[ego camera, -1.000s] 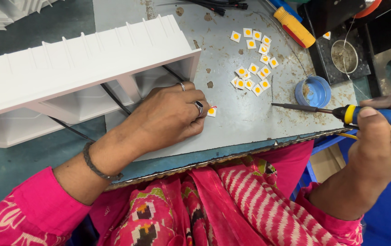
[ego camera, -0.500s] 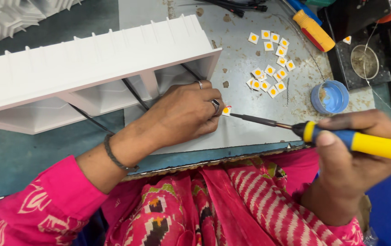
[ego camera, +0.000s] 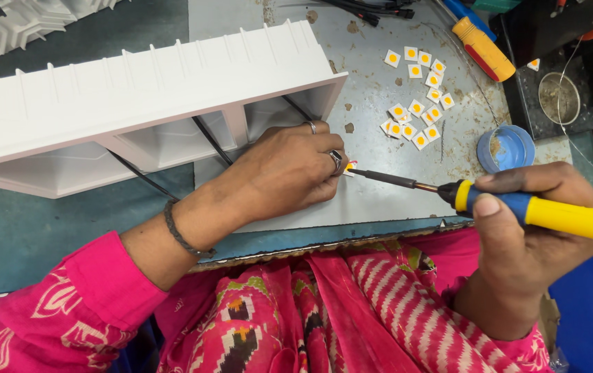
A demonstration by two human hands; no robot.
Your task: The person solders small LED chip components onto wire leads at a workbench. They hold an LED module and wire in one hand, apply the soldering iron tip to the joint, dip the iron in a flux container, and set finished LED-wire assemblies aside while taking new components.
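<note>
My left hand (ego camera: 286, 173) rests knuckles-up on a grey metal work plate (ego camera: 379, 200), fingers closed over a small white square chip with a yellow centre (ego camera: 349, 168), only its edge showing. My right hand (ego camera: 528, 238) grips a soldering iron with a blue and yellow handle (ego camera: 552, 215). Its dark tip (ego camera: 362, 173) touches the chip beside my left fingers. A long white plastic housing with open compartments (ego camera: 137, 110) lies just behind my left hand, black wires (ego camera: 210, 141) running out of it.
Several loose white-and-yellow chips (ego camera: 417, 93) are scattered on the plate at upper right. A small blue round tin (ego camera: 505, 148) sits right of them. A yellow-handled tool (ego camera: 483, 48), a black stand with a round dish (ego camera: 559, 97) and dark cables (ego camera: 372, 10) lie along the back.
My right hand has brought the soldering iron leftward, from off the plate's right side until its tip meets the chip at my left fingers. My left hand stayed in place.
</note>
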